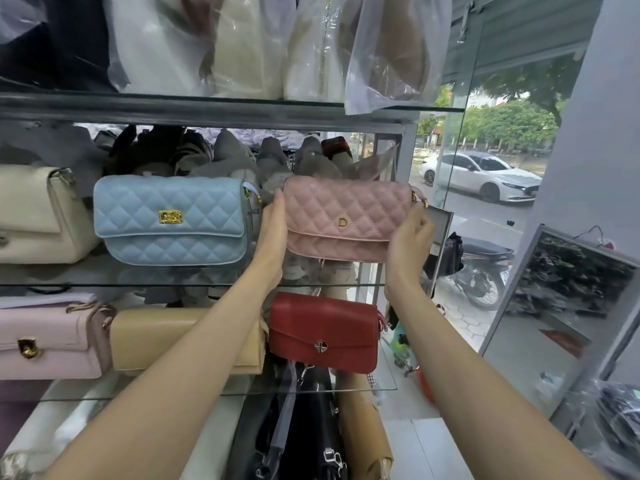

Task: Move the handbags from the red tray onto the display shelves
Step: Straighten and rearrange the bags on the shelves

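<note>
Far to the left of the left hand, on the middle glass shelf point(138, 285), a cream bag point(38, 216) stands at the frame edge. A blue quilted bag point(173, 220) sits just beside that hand, with its flap toward the camera. Below them, on the lower glass shelf point(388, 388), lie a pale pink bag point(48, 341) and a tan bag point(156, 337), the tan one partly behind the left forearm.

The left hand point(273, 230) stands upright, its fingers straight and laid flat against the left end of the pink quilted bag point(346, 216), in the gap between it and the blue one. The pink quilted bag sits level between the two hands over the right part of the middle shelf, its long axis running left to right. Its front flap faces the camera with the gold D clasp upright. Whether its base touches the glass cannot be told.

Under it, between the two wrists, a red bag point(325, 332) stands on the lower shelf. The right hand point(408, 244) curls its fingers round the pink bag's right end, by the strap ring. Right of that hand, through the window, a white car point(481, 178) and a parked motorbike point(485, 268) show.
</note>
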